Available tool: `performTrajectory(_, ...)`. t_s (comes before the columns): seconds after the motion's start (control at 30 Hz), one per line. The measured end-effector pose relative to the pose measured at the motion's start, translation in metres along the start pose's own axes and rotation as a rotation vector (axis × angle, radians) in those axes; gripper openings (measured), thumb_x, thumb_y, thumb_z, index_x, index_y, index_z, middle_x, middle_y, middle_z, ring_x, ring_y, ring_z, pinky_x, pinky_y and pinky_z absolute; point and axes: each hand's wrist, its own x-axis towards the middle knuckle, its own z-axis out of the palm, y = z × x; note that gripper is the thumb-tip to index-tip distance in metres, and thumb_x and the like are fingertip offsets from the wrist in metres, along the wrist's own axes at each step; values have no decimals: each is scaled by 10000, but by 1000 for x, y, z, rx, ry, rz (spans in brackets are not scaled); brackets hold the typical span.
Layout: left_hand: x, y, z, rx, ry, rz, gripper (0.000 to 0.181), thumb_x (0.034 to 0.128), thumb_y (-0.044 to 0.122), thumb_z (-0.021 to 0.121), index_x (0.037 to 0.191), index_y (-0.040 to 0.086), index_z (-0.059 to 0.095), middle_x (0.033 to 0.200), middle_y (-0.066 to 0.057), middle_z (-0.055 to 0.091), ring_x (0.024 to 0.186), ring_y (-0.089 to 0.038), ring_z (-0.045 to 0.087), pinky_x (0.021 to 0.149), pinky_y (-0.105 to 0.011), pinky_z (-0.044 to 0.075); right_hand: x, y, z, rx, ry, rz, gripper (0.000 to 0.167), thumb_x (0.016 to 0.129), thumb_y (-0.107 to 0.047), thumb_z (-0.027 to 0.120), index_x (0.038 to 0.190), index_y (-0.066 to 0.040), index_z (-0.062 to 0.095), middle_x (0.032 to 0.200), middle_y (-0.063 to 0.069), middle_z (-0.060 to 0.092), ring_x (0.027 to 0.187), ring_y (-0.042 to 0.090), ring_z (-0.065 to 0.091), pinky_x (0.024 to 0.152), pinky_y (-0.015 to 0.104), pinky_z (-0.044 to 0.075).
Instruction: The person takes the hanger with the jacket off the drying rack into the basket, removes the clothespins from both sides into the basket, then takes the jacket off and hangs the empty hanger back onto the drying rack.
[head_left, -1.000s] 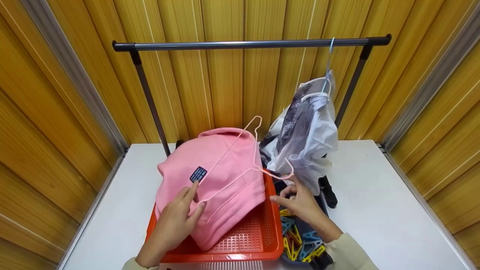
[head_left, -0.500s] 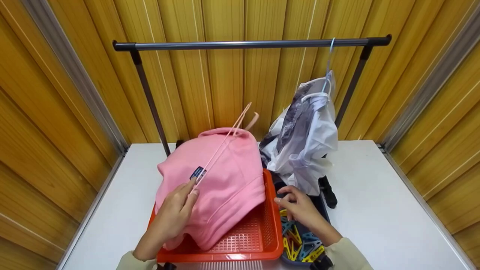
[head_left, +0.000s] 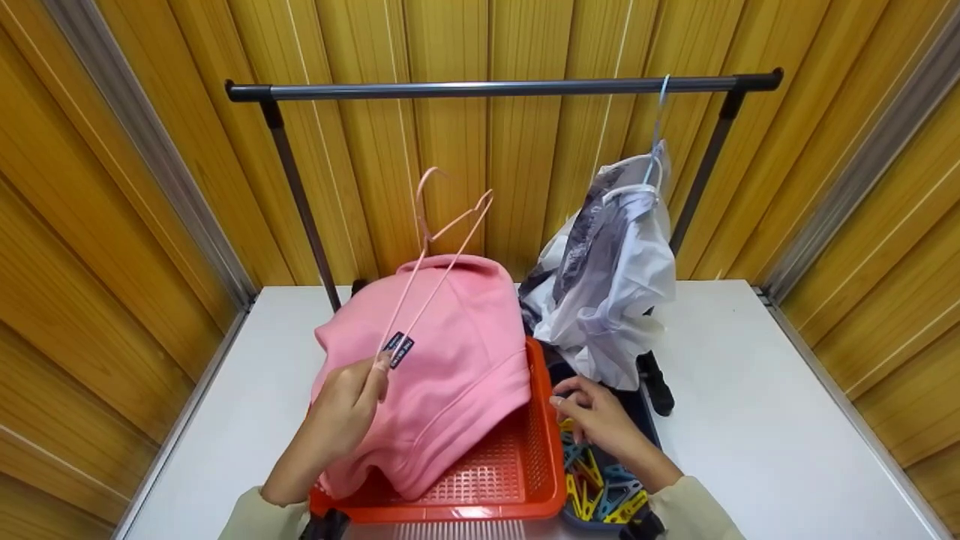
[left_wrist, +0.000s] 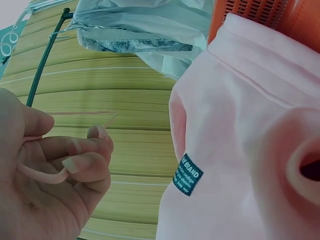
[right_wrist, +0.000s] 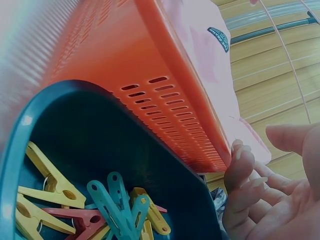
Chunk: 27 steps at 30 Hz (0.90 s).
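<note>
My left hand (head_left: 349, 401) grips a thin pink clothes hanger (head_left: 427, 238) by one end, its hook pointing up. In the left wrist view the curled fingers (left_wrist: 82, 165) and thumb surround the hanger. Below it, a pink garment (head_left: 457, 330) with a dark label is heaped in a red basket (head_left: 450, 514). Over a dark blue bin (head_left: 646, 409), beside the basket's right wall, hovers my right hand (head_left: 596, 416), loosely curled with nothing in it. Several yellow, teal and red clothespins (right_wrist: 115, 205) lie in that bin.
A dark rack's bar (head_left: 480, 90) spans the back. White and grey clothing (head_left: 630, 262) hangs from it at the right on a light blue hanger (head_left: 660, 120). A black rack foot (head_left: 656, 384) stands right of the bin. Wood-patterned walls (head_left: 450, 45) enclose the white table (head_left: 750, 420).
The right hand has let go of the hanger and drawn back slightly. The left hand has turned the hanger leftward and upright, so its hook now rises above the garment.
</note>
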Motion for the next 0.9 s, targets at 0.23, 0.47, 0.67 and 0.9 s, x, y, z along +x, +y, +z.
performTrajectory(0.23, 8, 4, -8, 34, 49, 39, 391, 1033, 199, 429, 664, 137, 543, 582, 94, 421, 522, -69, 396, 504, -219, 347, -2, 0, 0, 2, -6, 18, 376, 931, -293, 631, 1159, -6, 549, 835, 166, 627, 512, 167, 489, 502, 304, 479)
performTrajectory(0.47, 19, 8, -17, 55, 96, 54, 425, 1038, 194, 411, 639, 118, 539, 574, 35, 461, 523, -79, 399, 509, -232, 348, 0, 4, 0, -17, -4, 26, 361, 936, -320, 621, 1132, -22, 563, 820, 130, 641, 502, 139, 484, 504, 300, 477)
performTrajectory(0.67, 27, 12, -24, 56, 114, 23, 439, 1034, 215, 432, 634, 92, 567, 561, 37, 447, 517, -107, 381, 512, -244, 339, 0, 5, 1, -11, -5, 19, 358, 932, -315, 628, 1123, -18, 570, 809, 116, 640, 497, 141, 487, 497, 291, 478)
performTrajectory(0.9, 35, 13, -31, 49, 119, -49, 463, 1035, 289, 426, 638, 92, 560, 576, -5, 467, 519, -111, 382, 495, -245, 324, -1, 6, 1, -8, 6, 19, 336, 931, -303, 630, 1103, -18, 582, 801, 134, 650, 495, 152, 489, 488, 298, 481)
